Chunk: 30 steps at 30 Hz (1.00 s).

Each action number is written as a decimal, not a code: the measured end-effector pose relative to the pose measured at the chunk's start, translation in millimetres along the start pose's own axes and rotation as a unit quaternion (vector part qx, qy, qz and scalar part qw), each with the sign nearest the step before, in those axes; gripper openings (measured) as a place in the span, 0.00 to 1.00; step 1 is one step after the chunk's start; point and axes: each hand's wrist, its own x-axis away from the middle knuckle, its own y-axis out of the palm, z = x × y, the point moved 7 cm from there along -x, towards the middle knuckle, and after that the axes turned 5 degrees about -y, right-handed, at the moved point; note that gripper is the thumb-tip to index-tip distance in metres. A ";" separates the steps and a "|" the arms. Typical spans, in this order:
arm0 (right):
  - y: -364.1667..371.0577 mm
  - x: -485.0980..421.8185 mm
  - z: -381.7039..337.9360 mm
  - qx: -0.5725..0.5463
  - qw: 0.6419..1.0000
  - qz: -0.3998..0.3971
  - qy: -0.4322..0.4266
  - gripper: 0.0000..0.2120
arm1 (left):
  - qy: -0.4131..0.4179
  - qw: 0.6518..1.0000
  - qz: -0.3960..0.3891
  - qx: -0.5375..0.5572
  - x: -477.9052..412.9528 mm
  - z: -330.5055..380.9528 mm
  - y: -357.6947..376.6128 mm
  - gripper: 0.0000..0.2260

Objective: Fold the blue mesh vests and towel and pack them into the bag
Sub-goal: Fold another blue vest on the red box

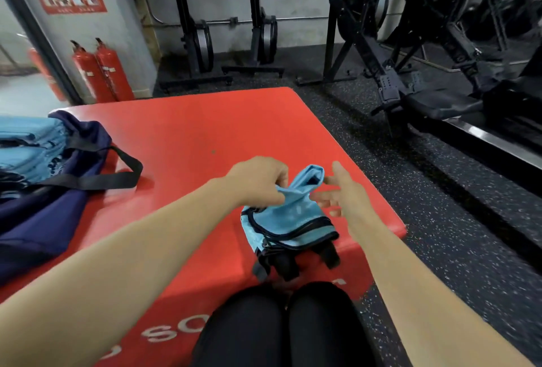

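Head view, centre: left hand (258, 182) pinches blue mesh vest (293, 215), right hand (343, 193) spread, empty. Looks light, floppy; grip bound edge.

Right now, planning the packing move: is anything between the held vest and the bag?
Nothing visible blocks it: bare red mat lies between the vest, pinched by the left hand, and the navy bag. Only the bag's black strap lies there.

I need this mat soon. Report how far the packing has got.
Done: a stack of folded blue pieces already sits in the navy bag. In hand: the left hand pinches one blue mesh vest, half folded on the red mat, right hand open beside it. Left: finish that fold and bag it.
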 end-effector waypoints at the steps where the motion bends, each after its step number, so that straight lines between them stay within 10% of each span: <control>1: -1.1 0.2 0.7 0.007 1.000 -0.005 0.008 0.19 | 0.005 0.999 0.011 -0.034 10.3 9.2 8.5 0.07; 13: -15.0 21.5 27.3 0.244 0.968 0.037 -0.039 0.14 | -0.014 0.992 0.082 -0.089 68.1 10.7 74.8 0.13; 18: -11.0 31.0 9.2 0.465 0.870 0.023 -0.165 0.25 | -0.018 0.999 0.041 -0.018 81.1 0.4 75.9 0.14; 22: 25.9 41.7 -3.0 0.558 0.754 -0.113 -0.327 0.19 | -0.202 0.938 0.166 0.229 81.8 -26.7 52.5 0.08; 30: 30.1 51.9 56.4 0.582 0.738 -0.180 -0.289 0.23 | -0.378 0.893 0.078 0.233 82.0 -56.6 100.5 0.17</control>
